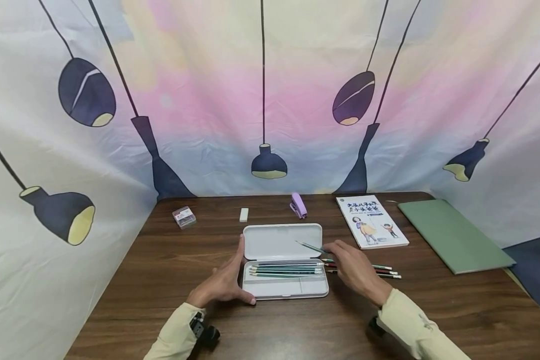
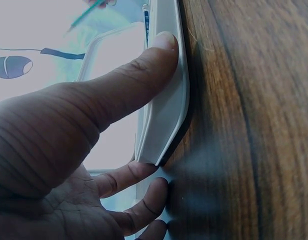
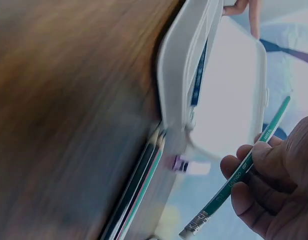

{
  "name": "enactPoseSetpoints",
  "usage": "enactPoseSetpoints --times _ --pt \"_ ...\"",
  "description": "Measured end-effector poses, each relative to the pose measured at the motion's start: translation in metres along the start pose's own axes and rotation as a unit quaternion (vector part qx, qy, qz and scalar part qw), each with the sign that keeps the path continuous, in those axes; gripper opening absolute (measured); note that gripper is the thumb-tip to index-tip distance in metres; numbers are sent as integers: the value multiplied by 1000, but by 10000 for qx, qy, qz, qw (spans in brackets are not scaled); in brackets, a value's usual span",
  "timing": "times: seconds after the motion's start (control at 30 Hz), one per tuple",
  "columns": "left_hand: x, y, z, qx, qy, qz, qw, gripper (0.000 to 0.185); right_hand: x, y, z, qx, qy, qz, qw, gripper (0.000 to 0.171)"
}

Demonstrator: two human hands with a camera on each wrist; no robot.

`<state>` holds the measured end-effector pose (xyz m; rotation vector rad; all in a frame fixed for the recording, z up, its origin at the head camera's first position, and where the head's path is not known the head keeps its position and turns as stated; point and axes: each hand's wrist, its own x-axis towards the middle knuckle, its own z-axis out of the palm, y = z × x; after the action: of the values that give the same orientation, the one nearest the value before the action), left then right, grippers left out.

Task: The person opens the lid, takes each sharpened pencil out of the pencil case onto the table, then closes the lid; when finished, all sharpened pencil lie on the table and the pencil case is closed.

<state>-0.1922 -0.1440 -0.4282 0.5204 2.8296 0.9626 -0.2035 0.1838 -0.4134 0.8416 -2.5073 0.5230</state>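
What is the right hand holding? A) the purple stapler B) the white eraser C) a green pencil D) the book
C: the right hand pinches a green pencil over the open case, while the stapler, eraser and book lie untouched farther back on the table.
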Motion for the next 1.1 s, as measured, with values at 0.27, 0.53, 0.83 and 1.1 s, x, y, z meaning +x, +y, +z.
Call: enactPoseSetpoints --times 0.27,0.53,0.83,1.1 --pt "-1 1 3 27 -25 -83 10000 145 21 -16 21 192 -799 -209 9964 33" --pt "-2 0 6 10 -59 -53 10000 145 25 -24 44 131 -976 -573 9935 26" --pt "0 -2 4 -31 -49 12 10000 145 34 -30 58 300 -1016 -863 9906 16" --pt "-1 0 -1 -23 -6 7 10000 144 36 -32 58 120 -811 -879 9927 13"
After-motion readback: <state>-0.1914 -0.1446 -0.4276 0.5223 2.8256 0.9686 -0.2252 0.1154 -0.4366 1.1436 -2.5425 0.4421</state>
